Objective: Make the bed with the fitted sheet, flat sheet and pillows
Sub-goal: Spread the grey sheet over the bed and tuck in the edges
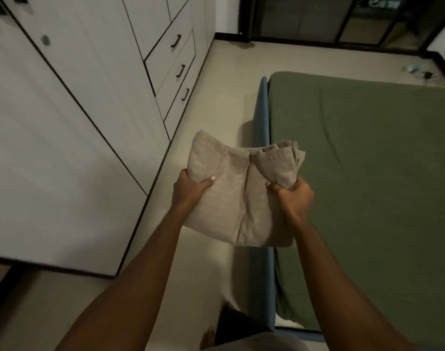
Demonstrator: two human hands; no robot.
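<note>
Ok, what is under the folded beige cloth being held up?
Around its edges, pale floor and the blue bed frame show below the folded cloth. The patch directly beneath is covered, as are the fingers of the left hand under it.

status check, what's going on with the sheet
Hands: left hand and right hand both grip the folded beige sheet. Green fitted sheet already on the bed. A wardrobe close on the left; no pillows in view.
</note>
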